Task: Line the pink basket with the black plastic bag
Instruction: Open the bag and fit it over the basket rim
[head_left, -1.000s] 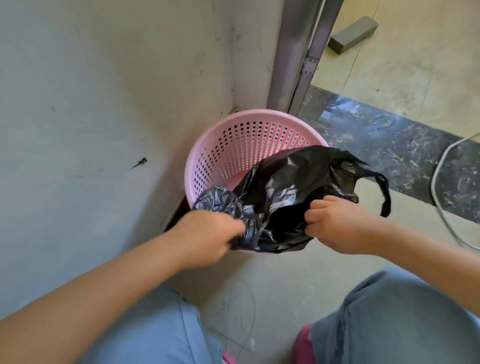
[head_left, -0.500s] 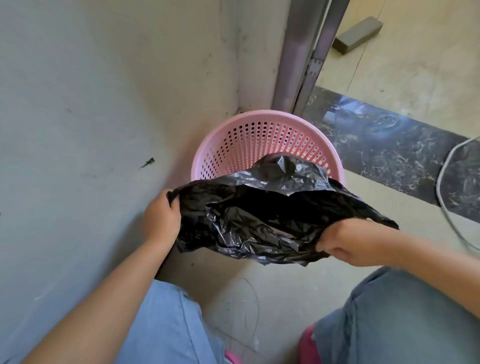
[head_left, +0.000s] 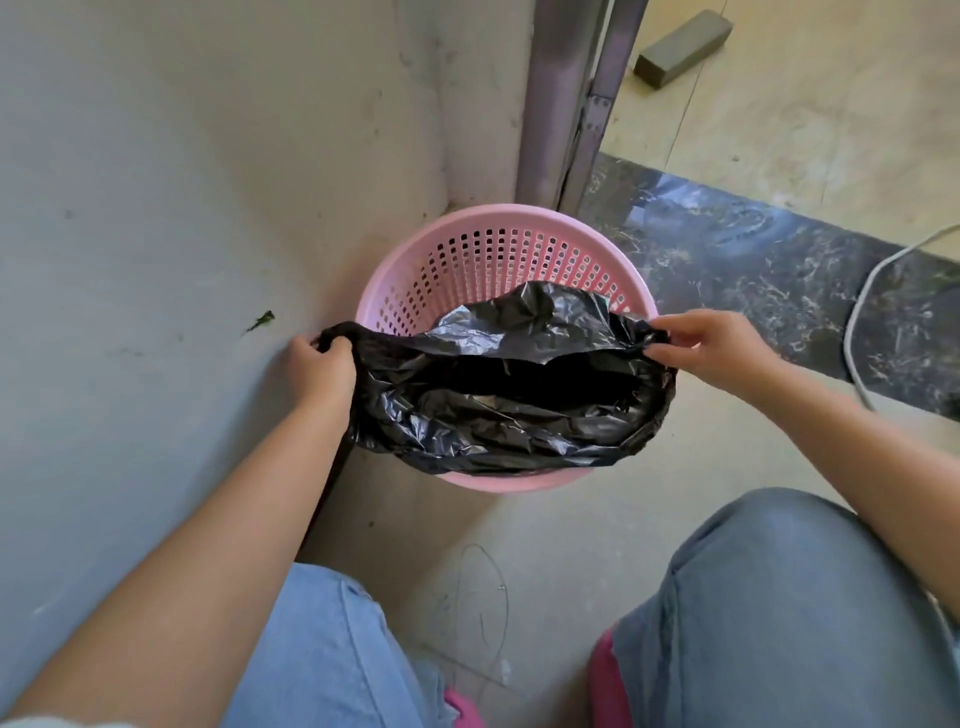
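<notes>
A round pink basket (head_left: 498, 228) with a perforated wall stands on the floor in the corner by a metal door frame. The black plastic bag (head_left: 498, 421) is stretched wide across the basket's near half, its mouth gaping open toward me. My left hand (head_left: 324, 364) grips the bag's left edge, just outside the basket's left rim near the wall. My right hand (head_left: 711, 348) pinches the bag's right edge above the basket's right rim. The basket's far inner wall shows; its bottom is hidden by the bag.
A grey wall (head_left: 156, 208) stands close on the left. A metal door frame (head_left: 566, 104) rises behind the basket, with a dark marble threshold (head_left: 753, 260) to the right. A white cable (head_left: 862, 322) curves over the threshold. A grey brick (head_left: 680, 47) lies beyond. My knees are below.
Both hands have pulled apart, stretching the bunched bag wide. The right hand moved up and right to the basket's rim, and the bag's mouth now spreads over the basket.
</notes>
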